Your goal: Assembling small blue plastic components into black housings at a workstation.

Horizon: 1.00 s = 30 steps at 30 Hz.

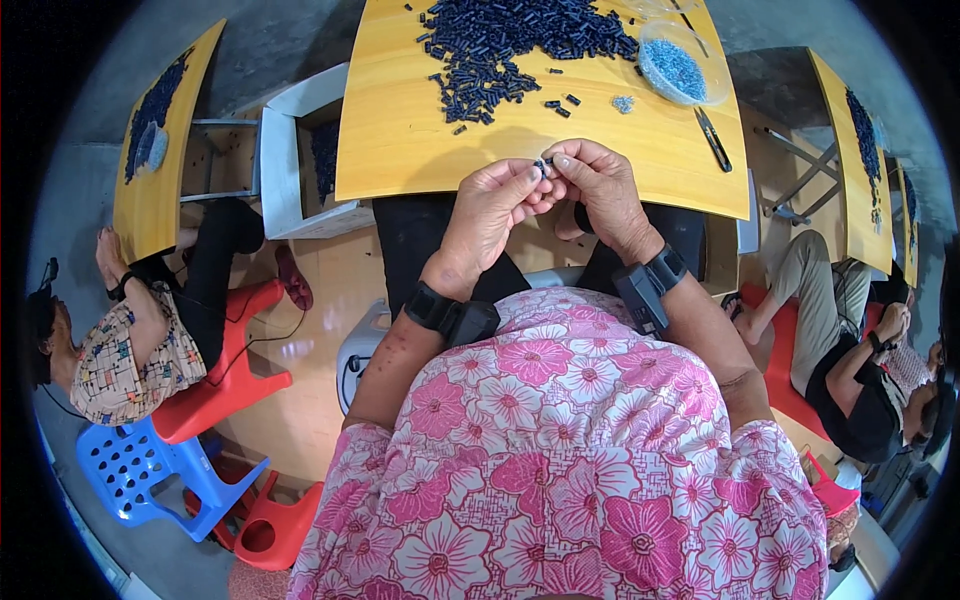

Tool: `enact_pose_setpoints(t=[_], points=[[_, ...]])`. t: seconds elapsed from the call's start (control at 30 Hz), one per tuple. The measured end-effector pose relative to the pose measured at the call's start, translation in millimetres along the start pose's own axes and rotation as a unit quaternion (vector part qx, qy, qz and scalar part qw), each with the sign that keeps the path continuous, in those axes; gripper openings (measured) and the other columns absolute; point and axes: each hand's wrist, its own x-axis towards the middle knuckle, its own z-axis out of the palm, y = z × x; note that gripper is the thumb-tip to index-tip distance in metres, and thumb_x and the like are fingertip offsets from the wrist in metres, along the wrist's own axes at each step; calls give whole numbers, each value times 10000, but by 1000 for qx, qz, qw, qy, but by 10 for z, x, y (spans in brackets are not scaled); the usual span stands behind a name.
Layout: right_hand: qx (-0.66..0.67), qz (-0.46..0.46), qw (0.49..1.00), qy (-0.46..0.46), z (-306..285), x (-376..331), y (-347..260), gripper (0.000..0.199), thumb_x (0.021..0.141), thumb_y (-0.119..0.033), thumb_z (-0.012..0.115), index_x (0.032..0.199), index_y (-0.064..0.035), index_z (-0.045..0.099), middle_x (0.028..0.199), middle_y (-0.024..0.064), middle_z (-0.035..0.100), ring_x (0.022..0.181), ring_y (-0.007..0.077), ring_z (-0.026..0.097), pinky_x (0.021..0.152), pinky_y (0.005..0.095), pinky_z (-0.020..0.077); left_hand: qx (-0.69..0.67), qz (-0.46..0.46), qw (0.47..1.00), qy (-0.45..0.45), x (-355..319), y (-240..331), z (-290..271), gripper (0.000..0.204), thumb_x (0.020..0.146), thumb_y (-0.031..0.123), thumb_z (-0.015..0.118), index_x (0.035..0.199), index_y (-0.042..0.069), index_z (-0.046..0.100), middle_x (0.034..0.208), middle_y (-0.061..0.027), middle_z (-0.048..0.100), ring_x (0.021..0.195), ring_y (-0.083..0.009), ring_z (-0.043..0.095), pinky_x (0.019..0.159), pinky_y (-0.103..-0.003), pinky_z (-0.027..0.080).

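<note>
Both hands meet at the near edge of the yellow table (pixel 640 165), fingertips pinched together. Between them is a small dark piece (pixel 548 162) with a pale, clear-looking bit; my fingers cover most of it. My left hand (pixel 497 205) closes thumb and forefinger on it from the left. From the right, my right hand (pixel 610 190) pinches the same spot. Just beyond lie a few loose black tube-shaped pieces (pixel 560 107), and farther off a big heap of them (pixel 510 40). A small cluster of pale blue bits (pixel 623 103) lies beyond my right hand.
A clear bowl of pale blue bits (pixel 672 70) stands at the far right, near black thread snips (pixel 712 138). Left of the table is an open white box (pixel 285 170). People sit at side tables on both sides, by red stools (pixel 240 360) and a blue stool (pixel 150 470).
</note>
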Motion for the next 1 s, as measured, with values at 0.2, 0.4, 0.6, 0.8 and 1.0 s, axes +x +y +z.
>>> enact_pose_setpoints(t=[0.2, 0.4, 0.6, 0.8, 1.0], points=[[1, -1, 1000, 4, -13, 7, 5, 107, 945, -32, 588, 996, 32, 657, 795, 46, 642, 689, 97, 591, 668, 233, 502, -43, -3, 998, -44, 8, -12, -35, 165, 981, 179, 605, 1010, 19, 629, 919, -52, 640, 858, -145, 626, 813, -290, 539], [1, -22, 1000, -4, 4, -12, -24, 111, 943, -16, 580, 1006, 34, 656, 788, 43, 636, 689, 93, 584, 669, 233, 500, -47, 6, 996, -72, 21, -57, -124, 135, 984, 178, 600, 1025, 53, 630, 937, -48, 651, 883, -133, 625, 821, -297, 537], [-93, -57, 993, -35, -31, -19, -113, 124, 938, 3, 573, 1024, 41, 654, 826, 41, 650, 716, 83, 590, 684, 225, 505, 177, 83, 978, -69, 66, -21, -97, 132, 1019, 132, 505, 1077, 34, 572, 956, -58, 624, 821, -98, 590, 828, -286, 535], [-117, -58, 991, -22, -53, -27, -94, 125, 930, -4, 582, 1019, 40, 658, 846, 40, 659, 725, 77, 593, 692, 219, 504, 247, 88, 964, -40, 27, 24, 73, 142, 1031, 123, 430, 1043, 26, 533, 885, -41, 576, 786, -86, 562, 739, -257, 525], [-120, -59, 991, -21, -14, -40, -108, 125, 929, -7, 586, 1019, 37, 661, 831, 39, 663, 722, 75, 594, 695, 220, 503, 305, 128, 943, -25, -5, 52, 116, 145, 1034, 138, 429, 1000, 28, 518, 826, -23, 552, 736, -75, 538, 703, -251, 519]])
